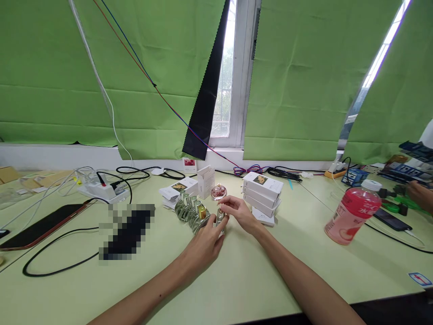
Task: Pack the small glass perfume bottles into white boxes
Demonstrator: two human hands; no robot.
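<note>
Green table [257, 275], two hands [205, 238] [241, 214] at one small bottle [220, 215], one drink [353, 212]

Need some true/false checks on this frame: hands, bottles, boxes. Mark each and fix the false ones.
1. The left hand holds a small glass bottle, and the right hand is at its top. True.

2. All the caps on the clustered bottles beside the left hand are gold. False: one gold cap shows; the others look silvery.

3. A stack of white boxes stands to the right of the clustered bottles. True.

4. The pink drink bottle lies on its side. False: the pink drink bottle stands upright.

5. The curtains are green. True.
</note>
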